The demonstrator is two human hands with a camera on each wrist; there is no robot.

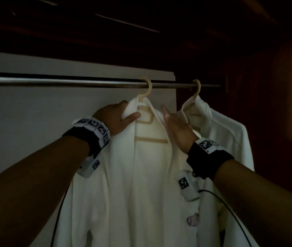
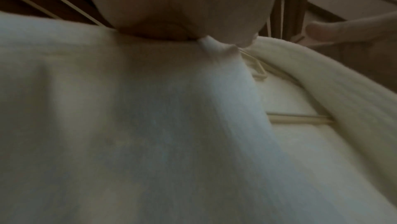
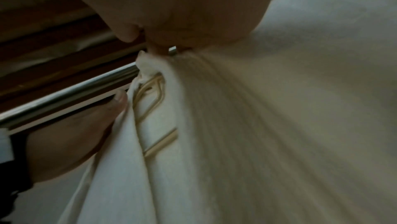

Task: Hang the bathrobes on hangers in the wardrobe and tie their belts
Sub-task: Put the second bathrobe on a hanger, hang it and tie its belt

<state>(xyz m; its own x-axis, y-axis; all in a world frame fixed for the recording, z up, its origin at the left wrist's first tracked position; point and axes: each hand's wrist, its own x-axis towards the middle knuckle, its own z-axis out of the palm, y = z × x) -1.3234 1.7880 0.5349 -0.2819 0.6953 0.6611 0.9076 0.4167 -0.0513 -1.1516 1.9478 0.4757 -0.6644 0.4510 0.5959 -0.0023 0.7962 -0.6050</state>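
Observation:
A white bathrobe (image 1: 141, 175) hangs open-fronted on a beige hanger (image 1: 148, 120) hooked over the metal rail (image 1: 70, 82). My left hand (image 1: 122, 116) pinches its left collar beside the hanger neck, thumb in front and fingers behind. My right hand (image 1: 173, 125) lies on the right collar with straight fingers pointing up. The left wrist view shows the robe (image 2: 150, 109), the hanger bar (image 2: 300, 119) and a straight right-hand finger (image 2: 333, 30). The right wrist view shows the hanger (image 3: 154, 92) between the collar folds. No belt is in sight.
A second white bathrobe (image 1: 230, 139) hangs on its own beige hanger (image 1: 196, 90) just to the right, close to the dark wooden side wall (image 1: 275, 104). The rail runs bare to the left in front of a pale back panel (image 1: 34, 113). A dark wooden shelf (image 1: 141, 32) is overhead.

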